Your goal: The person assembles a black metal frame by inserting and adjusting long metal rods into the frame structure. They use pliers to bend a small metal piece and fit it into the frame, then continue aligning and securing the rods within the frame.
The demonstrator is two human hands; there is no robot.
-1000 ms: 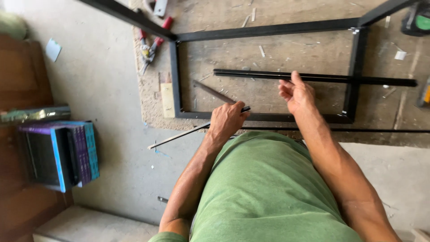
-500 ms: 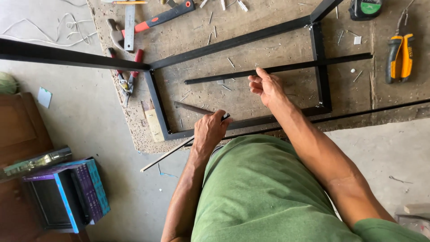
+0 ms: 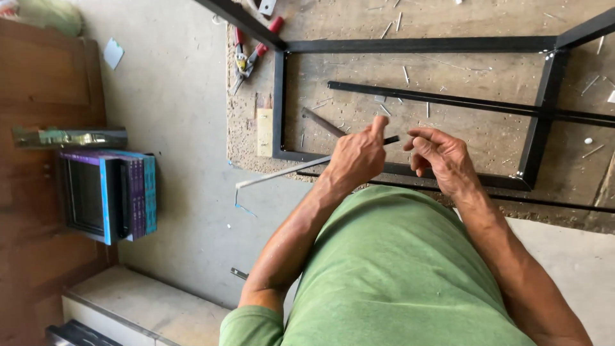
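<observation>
Rough, debris-strewn surface point(image 3: 448, 19) carries a black metal frame point(image 3: 416, 45), above whose near rail the left hand point(image 3: 359, 157) grips a thin pale rod point(image 3: 282, 172) for control, while the right hand point(image 3: 442, 157) hovers beside it, fingers loosely curled, holding nothing.

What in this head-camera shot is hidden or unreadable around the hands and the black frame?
- Thin rod: middle hidden inside the left hand.
- Right hand: palm faces away; contents unclear.
- Black metal frame: cut off by top and right edges.
- Red-handled pliers: jaws too small.
</observation>
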